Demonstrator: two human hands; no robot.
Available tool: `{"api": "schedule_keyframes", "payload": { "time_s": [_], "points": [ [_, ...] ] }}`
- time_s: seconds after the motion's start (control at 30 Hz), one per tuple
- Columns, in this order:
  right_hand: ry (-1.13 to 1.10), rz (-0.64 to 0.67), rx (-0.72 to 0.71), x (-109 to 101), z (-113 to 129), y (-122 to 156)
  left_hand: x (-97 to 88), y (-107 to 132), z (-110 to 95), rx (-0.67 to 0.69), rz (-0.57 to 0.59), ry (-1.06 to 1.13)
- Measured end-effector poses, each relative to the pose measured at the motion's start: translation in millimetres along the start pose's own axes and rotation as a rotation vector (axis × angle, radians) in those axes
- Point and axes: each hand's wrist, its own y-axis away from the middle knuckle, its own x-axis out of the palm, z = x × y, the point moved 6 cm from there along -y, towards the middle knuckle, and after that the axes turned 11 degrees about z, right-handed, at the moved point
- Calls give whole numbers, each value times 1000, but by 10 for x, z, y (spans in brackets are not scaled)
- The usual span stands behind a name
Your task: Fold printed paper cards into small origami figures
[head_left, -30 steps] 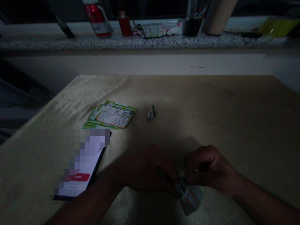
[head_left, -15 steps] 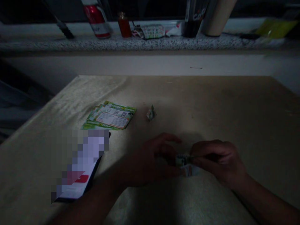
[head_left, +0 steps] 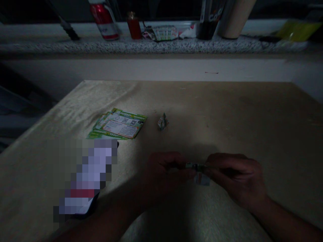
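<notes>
Left hand (head_left: 165, 173) and right hand (head_left: 238, 178) are both pinching a small printed paper (head_left: 202, 179) between them, over the table's (head_left: 257, 117) near side. Apparently folding; next move probably calling for steady fingertips and firm creasing.

Folded printed paper (head_left: 202, 179), pale below, pinched between left hand (head_left: 164, 173) and right hand (head_left: 239, 178).
</notes>
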Motion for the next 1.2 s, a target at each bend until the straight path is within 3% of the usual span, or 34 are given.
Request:
{"api": "schedule_keyframes", "payload": {
  "time_s": [0.17,0.37,0.53,0.9,1.2],
  "points": [
    [23,-19,53,9,-14,3,-7,2,18,-10,36,59],
    [-33,-7,53,4,-37,-10,-33,-23,-65,44,92,-21],
    [-31,13,32,-4,-44,-5,-61,-13,-128,66,74,-65],
    [10,15,99,-2,-39,0,-45,-12,-37,-40,44,134],
    [38,1,100,4,-57,-2,-98,-13,-91,41,-8,51]
  ]
}}
